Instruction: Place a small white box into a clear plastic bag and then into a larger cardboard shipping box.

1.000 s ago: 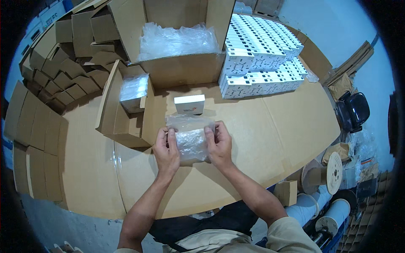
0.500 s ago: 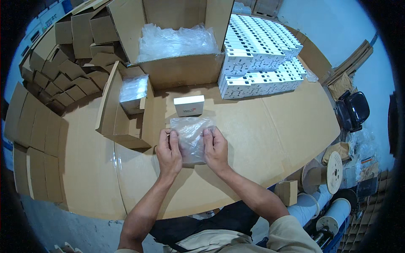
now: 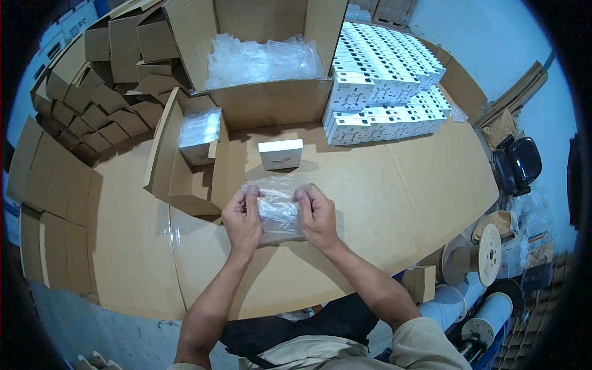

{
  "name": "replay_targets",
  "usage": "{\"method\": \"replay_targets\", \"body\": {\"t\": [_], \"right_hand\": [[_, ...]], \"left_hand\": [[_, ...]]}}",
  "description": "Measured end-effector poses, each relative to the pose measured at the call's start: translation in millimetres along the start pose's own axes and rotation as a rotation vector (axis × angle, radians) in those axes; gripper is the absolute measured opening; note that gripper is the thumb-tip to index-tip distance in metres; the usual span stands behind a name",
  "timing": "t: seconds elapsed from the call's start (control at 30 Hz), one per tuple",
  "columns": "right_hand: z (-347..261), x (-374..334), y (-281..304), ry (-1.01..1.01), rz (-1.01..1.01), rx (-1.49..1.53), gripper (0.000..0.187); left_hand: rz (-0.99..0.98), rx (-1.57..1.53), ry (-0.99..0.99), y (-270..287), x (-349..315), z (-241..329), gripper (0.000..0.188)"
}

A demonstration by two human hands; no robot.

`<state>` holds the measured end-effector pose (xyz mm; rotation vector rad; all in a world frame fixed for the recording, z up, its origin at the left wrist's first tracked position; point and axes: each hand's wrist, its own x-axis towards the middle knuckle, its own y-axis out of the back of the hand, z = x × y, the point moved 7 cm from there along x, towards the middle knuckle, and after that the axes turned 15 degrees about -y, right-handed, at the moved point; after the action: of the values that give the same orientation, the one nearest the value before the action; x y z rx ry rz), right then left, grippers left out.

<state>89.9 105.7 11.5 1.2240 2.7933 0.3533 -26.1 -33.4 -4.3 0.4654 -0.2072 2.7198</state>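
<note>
Between my two hands I hold a clear plastic bag [image 3: 281,213] above the cardboard-covered table. My left hand [image 3: 243,217] pinches its left edge, thumb on top. My right hand [image 3: 317,216] grips the right edge in the same way. Just beyond the bag stands a small white box [image 3: 280,154] with a little print on its front. To the left, close to my left hand, is an open cardboard carton [image 3: 161,161]. Several plastic-wrapped white boxes [image 3: 200,132] sit in its far end.
A large open carton [image 3: 271,102] of clear plastic bags [image 3: 265,61] stands at the back. Stacked white boxes [image 3: 385,80] are at the far right. Folded brown cartons [image 3: 105,105] pile up at the left. Spools [image 3: 489,254] stand beside the table's right edge.
The bag's middle has become more crumpled between my fingers, and its far edge has dropped slightly. My left hand has shifted a little to the left. Both hands keep hold of the bag.
</note>
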Motion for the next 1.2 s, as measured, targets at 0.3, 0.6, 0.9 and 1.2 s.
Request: {"method": "replay_targets", "body": {"t": [0.3,0.6,0.9,1.2], "right_hand": [[12.5,13.5,24.8,-0.063,0.004,0.059,0.024],[15.1,14.5,32.8,-0.05,0.106,0.098,0.025],[11.1,17.6,28.5,-0.026,0.036,0.053,0.022],[13.8,16.9,23.3,-0.072,0.009,0.111,0.024]], "left_hand": [[-0.372,-0.197,0.234,-20.9,-15.6,-16.9,0.031],[-0.171,-0.371,0.396,-14.0,-12.4,-19.5,0.013],[-0.236,-0.14,0.168,-17.4,-6.8,-7.6,0.023],[-0.345,-0.016,0.14,-21.5,-13.5,-26.8,0.023]]}}
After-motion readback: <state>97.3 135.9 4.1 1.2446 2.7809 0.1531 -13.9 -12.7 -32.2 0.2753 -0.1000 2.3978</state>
